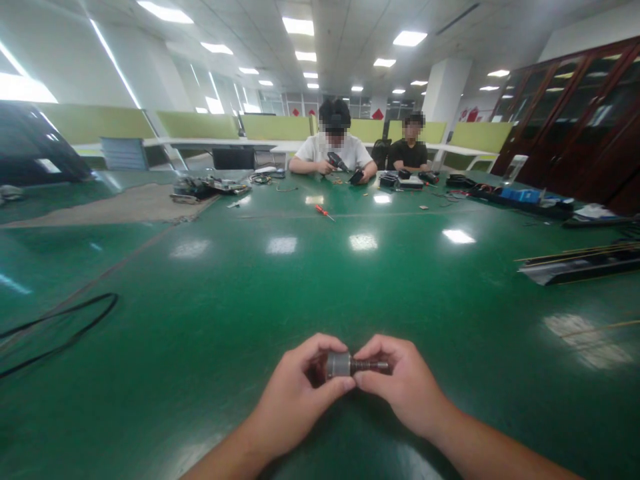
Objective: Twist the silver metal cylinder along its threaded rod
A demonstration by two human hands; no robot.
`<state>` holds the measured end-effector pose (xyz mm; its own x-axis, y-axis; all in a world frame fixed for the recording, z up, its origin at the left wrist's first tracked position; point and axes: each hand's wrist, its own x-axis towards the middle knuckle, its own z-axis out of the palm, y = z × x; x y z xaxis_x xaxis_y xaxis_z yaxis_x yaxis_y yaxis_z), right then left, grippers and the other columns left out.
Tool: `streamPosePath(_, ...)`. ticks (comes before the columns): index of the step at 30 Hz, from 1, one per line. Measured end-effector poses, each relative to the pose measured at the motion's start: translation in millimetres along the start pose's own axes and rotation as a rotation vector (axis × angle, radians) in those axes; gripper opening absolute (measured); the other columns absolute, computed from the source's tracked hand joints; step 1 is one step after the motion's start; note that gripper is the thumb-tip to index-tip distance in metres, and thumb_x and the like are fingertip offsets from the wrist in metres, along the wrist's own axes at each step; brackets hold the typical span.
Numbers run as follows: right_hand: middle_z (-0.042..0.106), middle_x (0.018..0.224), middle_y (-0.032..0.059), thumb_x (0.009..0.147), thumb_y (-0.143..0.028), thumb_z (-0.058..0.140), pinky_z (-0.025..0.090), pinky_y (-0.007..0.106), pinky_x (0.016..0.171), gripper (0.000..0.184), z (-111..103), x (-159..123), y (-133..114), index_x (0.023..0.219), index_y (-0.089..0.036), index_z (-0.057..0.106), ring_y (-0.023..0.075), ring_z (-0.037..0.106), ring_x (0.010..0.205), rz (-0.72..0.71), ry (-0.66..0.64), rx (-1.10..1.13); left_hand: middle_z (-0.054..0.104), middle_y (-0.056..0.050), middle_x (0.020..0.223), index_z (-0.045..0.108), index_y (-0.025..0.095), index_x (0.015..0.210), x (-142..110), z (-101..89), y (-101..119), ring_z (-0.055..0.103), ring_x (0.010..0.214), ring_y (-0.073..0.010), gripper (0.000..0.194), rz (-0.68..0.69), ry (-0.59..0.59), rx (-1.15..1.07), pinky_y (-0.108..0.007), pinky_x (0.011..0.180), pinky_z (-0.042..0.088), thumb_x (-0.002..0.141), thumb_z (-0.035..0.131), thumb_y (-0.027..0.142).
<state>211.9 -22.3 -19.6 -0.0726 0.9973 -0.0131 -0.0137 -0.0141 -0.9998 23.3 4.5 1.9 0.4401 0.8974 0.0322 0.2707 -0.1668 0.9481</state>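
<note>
Both my hands meet low in the middle of the view, just above the green table (320, 280). My left hand (295, 390) pinches the grey cylindrical end of a small metal part (343, 365). My right hand (403, 387) grips the part's darker, ridged shaft end between thumb and fingers. The part lies level between the two hands, and its far side is hidden by my fingers.
A black cable (60, 330) loops at the left. A long dark rail (580, 263) lies at the right. A red screwdriver (324, 213) rests mid-table. Two people (335, 150) sit at the far edge with tools and parts. Wooden cabinets (575, 113) stand at the right.
</note>
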Motion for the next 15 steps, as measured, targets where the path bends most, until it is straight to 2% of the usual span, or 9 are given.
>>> streamPosePath(15,0.064,0.066,-0.0031,0.067,-0.015,0.074,0.041,0.024,0.060,0.009,-1.1,-0.6,-0.3,0.072,-0.018,0.067,0.0130,0.056,0.061,0.007,0.000,0.043,0.066,-0.001,0.084,0.065,0.020,0.099,-1.5,-0.8,-1.6,0.060,0.076,-0.0183,0.026,0.017,-0.004,-0.007,-0.027,0.068,0.045,0.079,0.076,0.031)
